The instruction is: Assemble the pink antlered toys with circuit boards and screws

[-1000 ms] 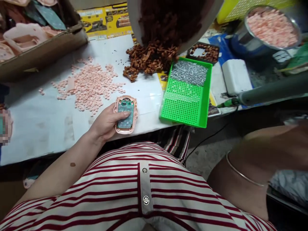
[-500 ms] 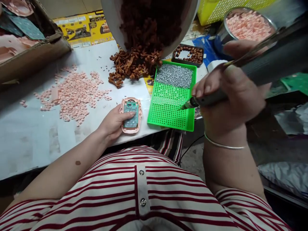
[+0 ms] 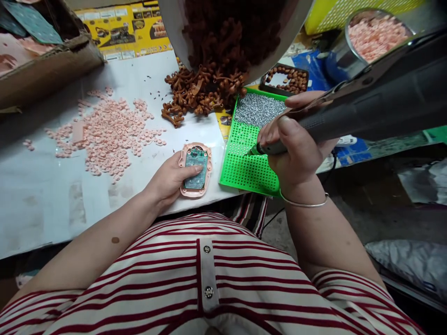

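My left hand (image 3: pixel 172 179) is closed around a pink plastic housing (image 3: pixel 194 192) near the table's front edge, its thumb lying on the green circuit board (image 3: pixel 196 162) set inside. In my right hand (image 3: pixel 300 146) is a dark electric screwdriver (image 3: pixel 370 93), held at a slant with the fingers wrapped near its front end. The tool's tip points down and left over the perforated floor of a green tray (image 3: pixel 240 174). Many small silver screws (image 3: pixel 260 109) fill the far part of that tray.
Small pink plastic parts (image 3: pixel 108 132) lie scattered on the white table (image 3: pixel 42 195) at left. Brown bone-shaped pieces (image 3: pixel 206 93) spill from a tipped white tub (image 3: pixel 171 28). A dark tray of brown pieces (image 3: pixel 296 81), a metal pot (image 3: pixel 345 56) and a cardboard box (image 3: pixel 45 74) stand around.
My right hand and the electric screwdriver have moved left, bringing the tip further over the green tray. My left hand keeps its hold on the housing. The view has shifted slightly.
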Demonstrator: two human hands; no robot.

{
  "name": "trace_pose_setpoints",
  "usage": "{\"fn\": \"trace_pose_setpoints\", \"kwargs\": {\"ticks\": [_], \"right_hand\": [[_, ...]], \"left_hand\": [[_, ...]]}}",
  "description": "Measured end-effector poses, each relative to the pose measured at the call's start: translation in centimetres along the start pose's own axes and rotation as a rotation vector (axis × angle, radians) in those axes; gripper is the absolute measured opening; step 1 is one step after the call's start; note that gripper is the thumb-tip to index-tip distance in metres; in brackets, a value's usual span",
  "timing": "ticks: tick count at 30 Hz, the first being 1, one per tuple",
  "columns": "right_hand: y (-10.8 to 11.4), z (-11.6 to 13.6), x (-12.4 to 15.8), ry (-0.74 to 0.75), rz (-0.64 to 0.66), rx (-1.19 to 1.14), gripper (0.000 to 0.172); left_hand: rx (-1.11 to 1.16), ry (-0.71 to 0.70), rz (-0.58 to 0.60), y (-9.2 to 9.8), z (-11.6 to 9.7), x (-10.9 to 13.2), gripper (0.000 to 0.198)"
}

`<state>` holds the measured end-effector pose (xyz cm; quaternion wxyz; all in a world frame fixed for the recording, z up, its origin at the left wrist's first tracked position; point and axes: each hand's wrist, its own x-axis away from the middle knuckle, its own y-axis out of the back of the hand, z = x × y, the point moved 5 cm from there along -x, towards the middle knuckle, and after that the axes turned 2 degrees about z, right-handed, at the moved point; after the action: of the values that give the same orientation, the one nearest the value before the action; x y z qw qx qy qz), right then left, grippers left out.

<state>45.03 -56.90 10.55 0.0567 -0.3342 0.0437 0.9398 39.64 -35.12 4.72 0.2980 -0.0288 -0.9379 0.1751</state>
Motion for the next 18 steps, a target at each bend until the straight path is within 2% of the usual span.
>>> {"fn": "trace_pose_setpoints", "kwargs": {"ticks": [2, 4, 18], "right_hand": [[-0.4, -0.1, -0.1, 0.016, -0.022, -0.15, 0.032], [-0.7, -0.1, -0.1, 0.001, -0.007, -0.193, 0.028], [0.0, -0.7, 0.8, -0.052, 0.003, -0.156, 0.03]], "left_hand": [[0.006, -0.003, 0.005, 0.0, 0.0, 0.0, 0.048], [0.011, -0.002, 0.009, 0.1, 0.1, 0.0, 0.048], [-0.013, 0.006, 0.044, 0.1, -0.1, -0.1, 0.052]]}}
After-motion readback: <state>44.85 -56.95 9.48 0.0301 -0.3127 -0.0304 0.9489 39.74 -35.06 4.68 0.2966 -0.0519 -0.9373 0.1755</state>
